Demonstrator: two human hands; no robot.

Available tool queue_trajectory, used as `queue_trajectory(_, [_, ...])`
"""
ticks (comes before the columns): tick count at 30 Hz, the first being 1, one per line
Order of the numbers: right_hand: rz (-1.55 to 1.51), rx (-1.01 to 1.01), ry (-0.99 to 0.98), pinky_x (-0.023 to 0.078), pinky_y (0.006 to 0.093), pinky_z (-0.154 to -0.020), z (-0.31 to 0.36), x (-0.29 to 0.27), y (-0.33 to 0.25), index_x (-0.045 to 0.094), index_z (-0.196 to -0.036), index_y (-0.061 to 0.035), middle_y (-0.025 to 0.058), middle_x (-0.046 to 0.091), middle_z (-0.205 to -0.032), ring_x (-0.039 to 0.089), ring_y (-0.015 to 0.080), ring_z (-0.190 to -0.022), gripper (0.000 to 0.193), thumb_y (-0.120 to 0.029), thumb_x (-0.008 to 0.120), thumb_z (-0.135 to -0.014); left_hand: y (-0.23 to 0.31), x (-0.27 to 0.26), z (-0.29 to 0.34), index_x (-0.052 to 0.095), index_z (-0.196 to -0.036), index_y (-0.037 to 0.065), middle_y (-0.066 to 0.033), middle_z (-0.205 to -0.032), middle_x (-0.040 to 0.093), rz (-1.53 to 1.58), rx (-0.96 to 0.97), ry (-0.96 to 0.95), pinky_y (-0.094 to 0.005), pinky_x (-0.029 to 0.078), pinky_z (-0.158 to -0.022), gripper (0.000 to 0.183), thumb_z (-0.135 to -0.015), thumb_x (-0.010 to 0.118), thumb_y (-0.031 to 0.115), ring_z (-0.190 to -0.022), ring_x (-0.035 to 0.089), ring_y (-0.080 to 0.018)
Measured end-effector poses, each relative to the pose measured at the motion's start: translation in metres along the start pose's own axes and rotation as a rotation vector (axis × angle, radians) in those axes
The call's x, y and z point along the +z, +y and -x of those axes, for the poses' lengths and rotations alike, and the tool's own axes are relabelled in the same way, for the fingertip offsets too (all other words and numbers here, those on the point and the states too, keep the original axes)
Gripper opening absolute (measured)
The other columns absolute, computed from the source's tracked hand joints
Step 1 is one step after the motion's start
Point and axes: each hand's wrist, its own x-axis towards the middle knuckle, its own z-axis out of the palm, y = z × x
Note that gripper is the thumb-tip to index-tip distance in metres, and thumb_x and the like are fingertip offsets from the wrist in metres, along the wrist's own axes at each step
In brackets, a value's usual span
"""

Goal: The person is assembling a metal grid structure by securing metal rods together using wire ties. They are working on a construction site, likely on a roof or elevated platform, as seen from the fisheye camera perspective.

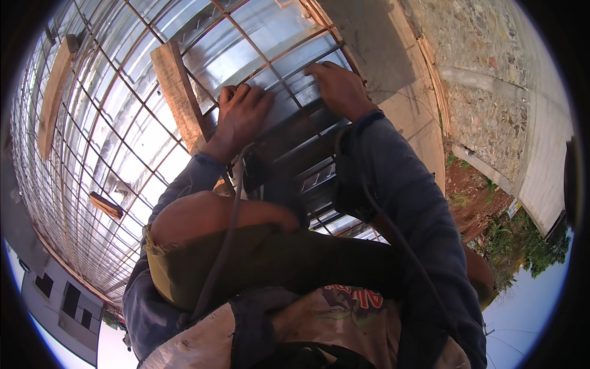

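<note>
A grid of rusty steel bars (268, 61) lies over shiny metal decking sheets (227, 43). My left hand (246, 114) rests on the grid with its fingers curled down over a bar; their tips are hidden. Just to the right, my right hand (341, 89) is bent, with its index finger and thumb drawn in beside another bar near the grid's edge. Whatever lies between those fingers is too small to make out. A wooden plank (178, 89) lies on the bars beside my left wrist.
More wood pieces lie on the mesh at the left: a long board (56, 98) and a short block (106, 205). Beyond the deck's right edge are a concrete strip (381, 49) and a stone wall (479, 49). My bent knee (215, 218) is below my left arm.
</note>
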Motion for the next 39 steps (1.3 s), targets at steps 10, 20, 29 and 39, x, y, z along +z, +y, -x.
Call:
queue_trajectory(10, [-0.313, 0.326, 0.054, 0.056, 0.0522, -0.095, 0.004, 0.033, -0.029, 0.073, -0.118, -0.0042, 0.0231, 0.078, -0.113, 0.073, 0.0456, -0.111, 0.023, -0.016, 0.055, -0.110, -0.007, -0.025, -0.021, 0.076, -0.115, 0.020, 0.0034, -0.103, 0.071, 0.014, -0.004, 0.065, -0.0461, 0.044, -0.092, 0.020, -0.095, 0.075, 0.017, -0.099, 0.068, -0.0181])
queue_trajectory(20, [-0.614, 0.571, 0.124, 0.057, 0.0507, -0.091, -0.009, 0.047, -0.036, 0.076, -0.119, 0.0000, 0.0244, 0.079, -0.105, 0.074, 0.0461, -0.099, 0.028, -0.018, 0.058, -0.108, -0.006, -0.024, -0.052, 0.071, -0.103, 0.016, -0.0011, -0.093, 0.071, 0.123, -0.053, -0.015, -0.0438, 0.044, -0.092, 0.008, -0.098, 0.075, 0.020, -0.093, 0.072, -0.0225])
queue_trajectory(29, [-0.503, 0.279, 0.246, 0.059, 0.0484, -0.085, 0.024, 0.041, -0.079, 0.075, -0.115, 0.0016, 0.0247, 0.078, -0.102, 0.075, 0.0439, -0.097, 0.020, -0.010, 0.062, -0.105, -0.019, -0.032, -0.091, 0.072, -0.103, 0.014, -0.0026, -0.096, 0.072, 0.156, 0.080, -0.162, -0.0443, 0.045, -0.095, 0.009, -0.101, 0.075, 0.022, -0.097, 0.073, -0.0242])
queue_trajectory(39, [-0.381, 0.354, 0.253, 0.058, 0.0534, -0.087, -0.008, 0.046, -0.050, 0.076, -0.107, -0.0002, 0.0247, 0.078, -0.102, 0.074, 0.0474, -0.098, 0.016, -0.010, 0.065, -0.102, -0.004, -0.027, -0.025, 0.075, -0.098, 0.017, 0.0034, -0.093, 0.073, 0.167, -0.143, 0.103, -0.0410, 0.042, -0.089, 0.006, -0.095, 0.081, 0.018, -0.089, 0.070, -0.0155])
